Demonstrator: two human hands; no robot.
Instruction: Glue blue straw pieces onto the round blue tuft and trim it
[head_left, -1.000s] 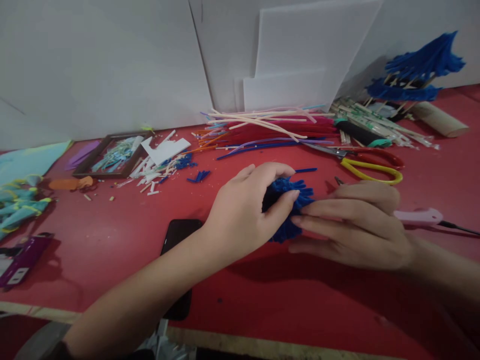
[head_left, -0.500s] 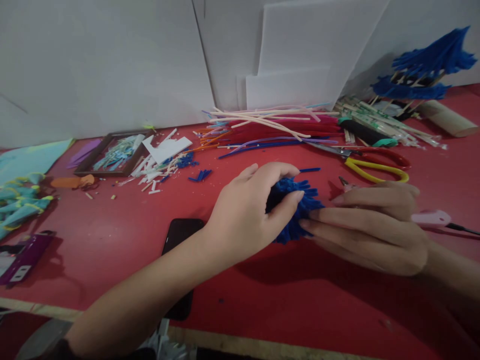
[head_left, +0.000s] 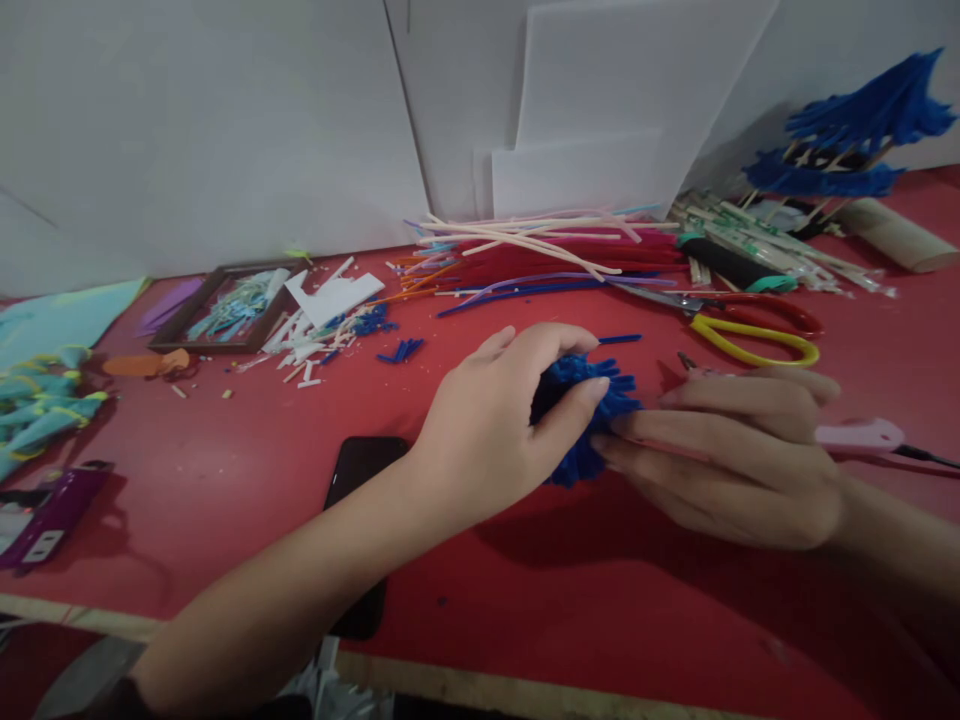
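Observation:
My left hand (head_left: 499,420) is closed around a blue fuzzy pipe-cleaner piece (head_left: 581,465), its thumb across the near side and its fingers over the top. Short blue strands fan out from the piece toward the right. At that fringed edge, the fingertips of my right hand (head_left: 739,455) pinch the strands. Behind the right hand lies a pink corded tool, which looks like a glue gun (head_left: 862,436); the hand hides its middle, and its dark tip shows at the left. A loose blue stem (head_left: 620,339) rests just beyond the left fingers.
Scissors (head_left: 754,335) with red and yellow handles lie behind my right hand. Pipe cleaners (head_left: 540,250) are heaped along the wall. A phone (head_left: 364,470) is partly under my left forearm. Blue tiered work (head_left: 862,120) on sticks stands back right; a brown tray (head_left: 169,340) sits left.
My right hand has shifted slightly left, its fingertips moving along the fringe of the blue piece. The left hand stays in place around it.

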